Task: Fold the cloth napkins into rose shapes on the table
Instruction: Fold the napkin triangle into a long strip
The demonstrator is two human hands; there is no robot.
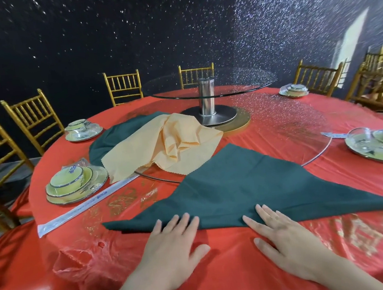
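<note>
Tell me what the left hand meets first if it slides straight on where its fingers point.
The green napkin: the left hand rests its fingertips on its near edge. Past that cloth it would probably reach the peach napkin, though depth is unclear.

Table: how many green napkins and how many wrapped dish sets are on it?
Green napkins: 2
Wrapped dish sets: 4
Total: 6
</note>
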